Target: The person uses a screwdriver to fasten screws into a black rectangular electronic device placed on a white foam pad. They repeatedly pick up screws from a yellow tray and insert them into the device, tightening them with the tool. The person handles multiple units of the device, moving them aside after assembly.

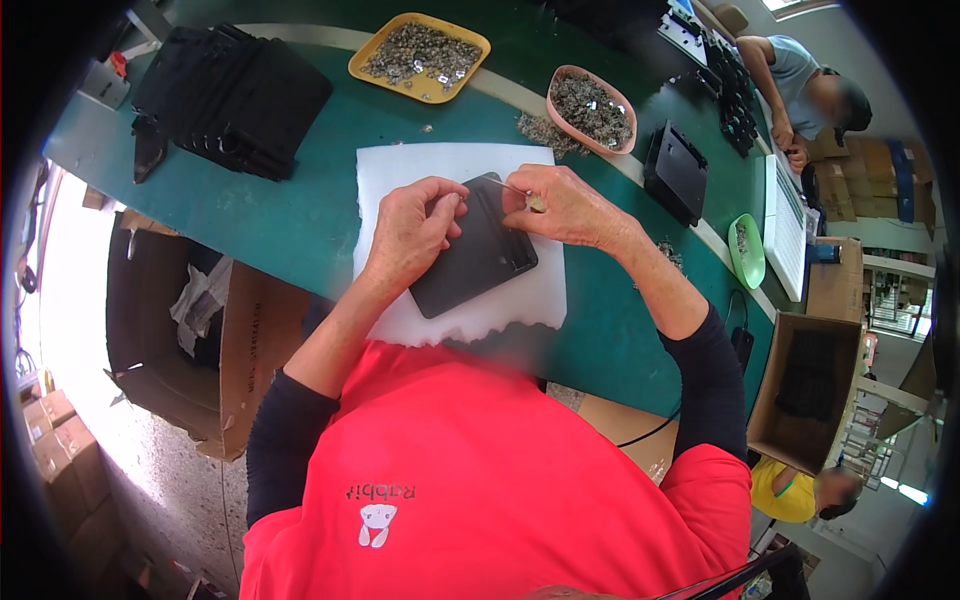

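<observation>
A flat black plastic panel (462, 272) lies at a slant on a white foam sheet (450, 158) in front of me. My left hand (418, 225) is over the panel's left edge, its fingers curled with thumb and forefinger together. Anything between them is too small to tell. At the panel's upper right, my right hand (560, 206) is closed in a pinch. A thin, light sliver shows at its fingertips and something small and pale lies under the fingers; I cannot make out what they are.
Black plastic parts (230, 100) are stacked at the far left. A yellow tray (480, 48) and a pink tray (628, 140) hold small metal pieces. Farther right are a black part (677, 172) and a green bowl (758, 262). A cardboard box (262, 350) stands left; two people work at right.
</observation>
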`<act>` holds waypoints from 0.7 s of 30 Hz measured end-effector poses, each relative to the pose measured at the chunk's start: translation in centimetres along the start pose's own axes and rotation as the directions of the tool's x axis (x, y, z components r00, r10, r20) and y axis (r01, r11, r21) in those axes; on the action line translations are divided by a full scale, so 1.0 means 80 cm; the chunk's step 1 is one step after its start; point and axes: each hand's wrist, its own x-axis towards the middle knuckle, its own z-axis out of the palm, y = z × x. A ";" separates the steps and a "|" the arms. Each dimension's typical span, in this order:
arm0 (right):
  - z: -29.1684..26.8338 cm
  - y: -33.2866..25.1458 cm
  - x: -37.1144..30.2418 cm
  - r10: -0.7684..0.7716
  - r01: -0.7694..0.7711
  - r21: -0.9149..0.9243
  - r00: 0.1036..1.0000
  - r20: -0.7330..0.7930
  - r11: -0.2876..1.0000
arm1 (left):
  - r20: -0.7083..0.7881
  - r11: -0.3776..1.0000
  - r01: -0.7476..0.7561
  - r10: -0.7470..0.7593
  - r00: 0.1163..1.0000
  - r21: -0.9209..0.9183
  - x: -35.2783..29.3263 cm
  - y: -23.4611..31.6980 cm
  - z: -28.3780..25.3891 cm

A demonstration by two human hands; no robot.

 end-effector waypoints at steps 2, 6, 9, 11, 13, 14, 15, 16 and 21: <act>-0.001 -0.004 0.000 0.086 -0.074 0.106 0.990 -0.115 0.992 | 0.002 1.000 0.006 -0.006 1.000 -0.008 0.002 -0.003 0.001; 0.024 -0.030 0.008 -0.005 0.071 0.154 0.921 -0.390 0.985 | -0.009 0.998 0.032 -0.032 0.999 0.053 0.002 0.001 0.001; 0.050 -0.024 0.010 -0.223 0.196 -0.107 0.844 -0.487 0.975 | -0.027 0.996 -0.035 0.037 0.999 0.084 -0.001 -0.002 0.007; 0.061 -0.017 0.008 -0.217 0.134 -0.211 0.870 -0.442 0.968 | -0.043 0.981 -0.076 0.085 0.995 0.181 -0.003 0.013 0.005; 0.057 -0.032 0.007 -0.332 0.223 -0.265 0.794 -0.509 0.938 | -0.025 0.976 -0.173 0.178 0.984 0.129 -0.001 0.009 0.002; 0.057 -0.027 0.009 -0.445 0.274 -0.374 0.726 -0.524 0.886 | 0.013 0.997 -0.078 0.077 0.997 0.025 -0.003 0.019 -0.001; 0.054 -0.033 0.006 -0.489 0.282 -0.427 0.696 -0.526 0.859 | 0.067 0.992 -0.005 0.014 0.998 -0.126 -0.004 0.023 -0.005; 0.052 -0.035 0.005 -0.539 0.309 -0.470 0.675 -0.504 0.827 | 0.075 0.982 -0.004 0.019 0.997 -0.187 0.003 0.011 -0.005; 0.046 -0.037 -0.001 -0.662 0.381 -0.593 0.649 -0.374 0.709 | 0.226 0.878 0.267 -0.189 0.956 -0.398 0.005 0.015 -0.021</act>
